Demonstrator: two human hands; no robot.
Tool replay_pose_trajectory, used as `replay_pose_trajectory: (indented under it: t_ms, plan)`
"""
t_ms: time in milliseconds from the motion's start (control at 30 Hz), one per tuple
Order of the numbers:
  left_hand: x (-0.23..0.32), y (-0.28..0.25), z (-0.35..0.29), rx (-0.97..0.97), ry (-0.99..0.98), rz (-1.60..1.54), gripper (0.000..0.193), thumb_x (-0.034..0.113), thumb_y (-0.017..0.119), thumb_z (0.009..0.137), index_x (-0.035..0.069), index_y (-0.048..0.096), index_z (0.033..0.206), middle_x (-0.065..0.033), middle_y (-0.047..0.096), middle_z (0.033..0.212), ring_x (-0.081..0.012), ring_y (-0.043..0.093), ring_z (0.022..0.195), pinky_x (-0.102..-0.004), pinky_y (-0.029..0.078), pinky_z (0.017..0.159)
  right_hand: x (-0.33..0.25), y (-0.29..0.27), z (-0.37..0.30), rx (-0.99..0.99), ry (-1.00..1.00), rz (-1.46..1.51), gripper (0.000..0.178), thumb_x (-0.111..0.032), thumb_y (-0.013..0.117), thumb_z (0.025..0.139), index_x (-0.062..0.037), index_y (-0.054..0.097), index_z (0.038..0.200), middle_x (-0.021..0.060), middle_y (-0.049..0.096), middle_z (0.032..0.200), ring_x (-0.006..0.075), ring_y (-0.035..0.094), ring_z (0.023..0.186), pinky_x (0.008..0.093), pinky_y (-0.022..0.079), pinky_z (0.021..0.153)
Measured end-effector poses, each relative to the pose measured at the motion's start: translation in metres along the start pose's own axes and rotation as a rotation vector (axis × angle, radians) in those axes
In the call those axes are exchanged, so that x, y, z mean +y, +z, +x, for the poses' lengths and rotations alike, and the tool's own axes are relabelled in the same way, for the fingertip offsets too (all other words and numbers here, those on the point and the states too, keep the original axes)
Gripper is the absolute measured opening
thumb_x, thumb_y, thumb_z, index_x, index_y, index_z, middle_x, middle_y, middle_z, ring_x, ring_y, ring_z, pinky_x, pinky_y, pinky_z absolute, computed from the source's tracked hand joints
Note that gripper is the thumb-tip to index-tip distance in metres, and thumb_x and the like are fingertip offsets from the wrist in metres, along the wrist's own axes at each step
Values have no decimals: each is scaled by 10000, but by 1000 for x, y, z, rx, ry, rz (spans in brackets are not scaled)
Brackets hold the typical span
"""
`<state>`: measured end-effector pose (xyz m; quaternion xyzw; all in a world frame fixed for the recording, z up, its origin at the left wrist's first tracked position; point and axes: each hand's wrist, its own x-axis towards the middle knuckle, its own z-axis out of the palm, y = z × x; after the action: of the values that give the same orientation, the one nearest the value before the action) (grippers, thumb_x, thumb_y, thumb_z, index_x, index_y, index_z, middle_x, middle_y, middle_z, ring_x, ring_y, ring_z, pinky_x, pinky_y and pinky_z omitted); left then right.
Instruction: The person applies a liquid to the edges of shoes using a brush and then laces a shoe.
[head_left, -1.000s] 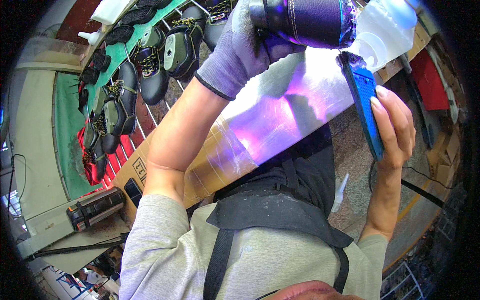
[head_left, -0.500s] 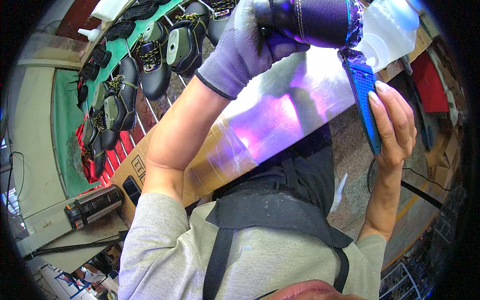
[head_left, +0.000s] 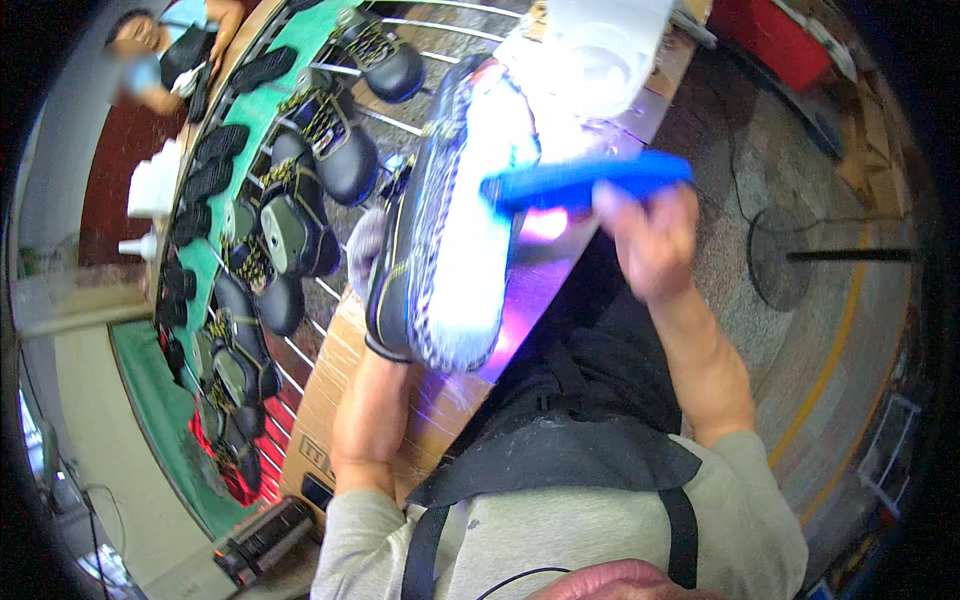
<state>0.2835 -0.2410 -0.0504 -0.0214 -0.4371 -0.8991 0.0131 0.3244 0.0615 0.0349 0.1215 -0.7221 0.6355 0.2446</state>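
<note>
A dark shoe (head_left: 458,285) is held between the two hands, its pale underside turned up toward the viewpoint and washed out by strong light. The shoe lies immediately to the right of the gloved left hand (head_left: 366,250) and to the left of the bare right hand (head_left: 655,240). Its long axis is directed away from the body, with the far end leaning slightly rightward. The left hand is nearer, being pressed against the shoe's side from behind; its grip is judged closed, although most of its fingers are hidden.

The hands are kept apart. A blue brush (head_left: 600,180) is clasped in the right hand and laid almost crosswise to the shoe, its working end overlapping the underside's right edge. Whether the bristles are in contact cannot be told, owing to blur.

Below the hands, a shiny metal surface (head_left: 530,315) is tinted violet, with cardboard (head_left: 335,390) adjoining on the near left. A translucent container (head_left: 600,75) is placed beyond the right hand. To the left of the left hand, further shoes (head_left: 345,160) are racked on rods; past them, a co-worker (head_left: 180,50) is seen.
</note>
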Motion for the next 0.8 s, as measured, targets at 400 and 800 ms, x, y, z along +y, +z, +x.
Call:
replay_pose_trajectory:
  t_ms: [400, 800]
  plan:
    - [8, -9, -23, -2, -272, -232, 339, 129, 560, 957, -101, 631, 1195, -240, 697, 1175, -355, 712, 1035, -486, 586, 959, -20, 35, -7, 34, -534, -356, 244, -51, 702, 873, 2, 730, 1109, 167, 736, 997, 312, 733, 855, 381, 588, 718]
    - [5, -29, -18, -123, -192, -205, 334, 134, 553, 940, -113, 672, 1130, -247, 710, 1141, -343, 720, 1010, -452, 602, 933, -3, 34, 44, 182, 181, 396, 132, -135, 712, 944, -19, 741, 1001, 81, 749, 851, 158, 692, 701, 293, 543, 644]
